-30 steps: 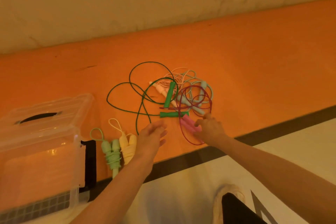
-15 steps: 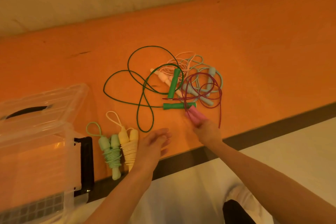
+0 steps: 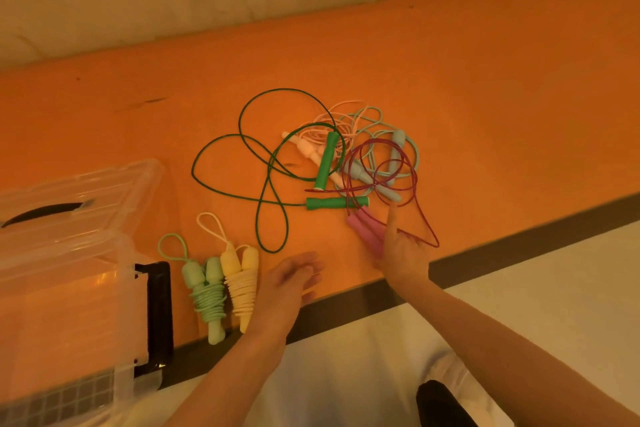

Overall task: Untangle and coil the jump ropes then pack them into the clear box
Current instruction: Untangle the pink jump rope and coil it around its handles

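A tangle of jump ropes lies mid-table: a dark green rope (image 3: 263,163) with green handles (image 3: 325,163), a pale pink rope (image 3: 308,149), a light blue rope (image 3: 394,156) and a maroon rope (image 3: 381,177). My right hand (image 3: 401,253) grips the maroon rope's two pink handles (image 3: 363,230), index finger pointing up. My left hand (image 3: 291,281) hovers with relaxed fingers, holding nothing. Two coiled ropes, mint green (image 3: 206,291) and yellow (image 3: 242,277), lie beside the clear box (image 3: 69,270) at the left.
The box's clear lid (image 3: 79,198) leans open behind it, and a black latch (image 3: 159,315) faces the coiled ropes. The orange table's dark front edge (image 3: 519,236) runs diagonally near my arms. A pale wall rises behind.
My right hand has taken up the pink handles and drawn them toward the table edge, pulling the maroon rope's loop out. My left hand has stayed near the coiled ropes.
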### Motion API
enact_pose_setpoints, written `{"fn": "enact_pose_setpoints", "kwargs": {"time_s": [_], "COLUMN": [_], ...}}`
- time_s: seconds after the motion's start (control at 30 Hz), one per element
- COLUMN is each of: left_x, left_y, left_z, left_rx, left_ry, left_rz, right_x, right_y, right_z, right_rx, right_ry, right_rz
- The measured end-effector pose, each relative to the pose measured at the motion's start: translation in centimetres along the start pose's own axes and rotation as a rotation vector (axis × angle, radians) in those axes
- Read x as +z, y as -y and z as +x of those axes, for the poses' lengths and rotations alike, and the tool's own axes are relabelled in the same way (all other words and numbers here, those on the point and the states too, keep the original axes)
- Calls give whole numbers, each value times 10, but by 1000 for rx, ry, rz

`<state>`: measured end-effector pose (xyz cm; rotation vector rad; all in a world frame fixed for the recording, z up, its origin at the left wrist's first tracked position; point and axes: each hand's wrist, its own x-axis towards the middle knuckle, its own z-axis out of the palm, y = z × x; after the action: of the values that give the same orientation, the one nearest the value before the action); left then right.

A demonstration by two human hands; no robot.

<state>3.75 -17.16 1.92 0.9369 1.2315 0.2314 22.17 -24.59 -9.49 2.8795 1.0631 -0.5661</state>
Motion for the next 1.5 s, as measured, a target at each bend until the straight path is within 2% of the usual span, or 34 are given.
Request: {"fn": "enact_pose_setpoints", "kwargs": {"time_s": [0.07,0.17,0.33,0.4,0.5,0.63,0.73,0.87,0.9,1.0,1.03,1.1,1.17,1.23,1.27,1.33,1.4,1.5], "left_x": [-2,-4,-4,-1,4,23,45,53,50,35,30,20,9,-2,-6,-13,-18,-27], "left_y": [1,1,-2,-5,-9,-29,-46,-51,-51,-54,-57,-65,-76,-89,-95,-109,-121,-133], "left_z": [0,-2,-9,-13,-20,-39,-57,-70,-73,-87,-93,-103,-115,-127,-133,-146,-161,-186], "left_rx": [-7,-5,7,32,67,124,159,268,304,401,433,449,437,438,448,485,520,557], "left_ry": [-6,-10,-6,-4,18,216,309,94,66,97,109,120,155,193,213,255,327,401], "left_rz": [2,10,16,37,105,211,164,277,304,390,426,482,497,541,572,619,675,762], "right_x": [8,6,-30,-54,-94,-138,-151,-155,-159,-177,-184,-189,-191,-194,-197,-203,-214,-228], "right_y": [1,-2,-2,3,12,29,40,41,39,29,24,17,14,13,13,11,17,28], "right_z": [-4,-4,-11,-20,-45,-93,-131,-162,-167,-166,-165,-157,-150,-138,-132,-121,-116,-123], "right_rx": [-65,9,21,69,90,-24,-101,-299,-336,-464,-500,-498,-317,-138,-114,-235,-371,-426], "right_ry": [-73,-17,75,147,261,265,274,234,279,599,654,608,458,226,84,-88,-35,283], "right_rz": [-167,-68,480,786,1071,1399,1371,1082,1004,767,702,735,852,950,956,915,954,963]}}
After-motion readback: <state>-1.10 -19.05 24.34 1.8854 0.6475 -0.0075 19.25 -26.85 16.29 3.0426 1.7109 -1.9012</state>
